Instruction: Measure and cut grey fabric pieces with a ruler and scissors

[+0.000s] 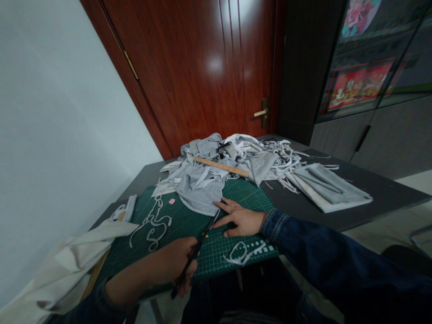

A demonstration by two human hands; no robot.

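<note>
My left hand (184,261) is wrapped round the handles of black scissors (203,235), whose blades point up and right toward the grey cloth (200,193). The blade tip lies beside the cloth's lower right edge; I cannot tell whether it touches. My right hand (241,219) rests on the green cutting mat (187,220) with its fingers spread and pointing left. Its fingertips are at the cloth's edge, on either side of the blade tip. A thin white strip (241,256) lies curled below my right hand.
A wooden ruler (221,166) lies across a heap of grey and white cloth (263,157) at the back. Folded cloth (329,184) lies at right. Left are tangled cord (155,222), a small pink piece (172,201) and draped cream cloth (74,256). A wooden door (202,76) stands behind.
</note>
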